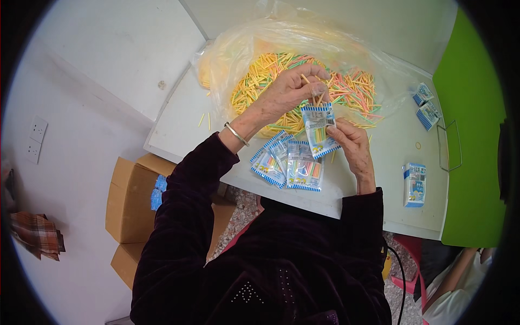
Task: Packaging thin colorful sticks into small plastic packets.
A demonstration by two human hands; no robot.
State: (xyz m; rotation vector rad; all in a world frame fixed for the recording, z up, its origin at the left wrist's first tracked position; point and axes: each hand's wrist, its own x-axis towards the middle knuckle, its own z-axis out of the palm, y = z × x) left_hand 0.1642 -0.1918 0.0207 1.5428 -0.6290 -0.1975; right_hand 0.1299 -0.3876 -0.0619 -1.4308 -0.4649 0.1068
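My right hand [353, 145] pinches the lower right side of a small clear packet [318, 130] with blue striped ends and several thin coloured sticks inside. At the packet's upper end my left hand [295, 89], with a bracelet at its wrist, has its fingers closed round a few yellowish sticks [318, 99]. Their lower ends meet the packet's top edge; whether they are inside cannot be made out. Beyond the hands a heap of loose yellow, pink and green sticks [260, 78] lies on a spread plastic bag [227, 59]. Several filled packets [304, 168] overlap near the front edge.
Folded blue-white packs [428, 115] and a stacked bundle of packets [414, 185] lie on the white table [374, 200] at right. A wire stand [450, 146] leans by a green panel [471, 124]. An open cardboard box [130, 200] stands below left. Another person's arm [452, 279] shows lower right.
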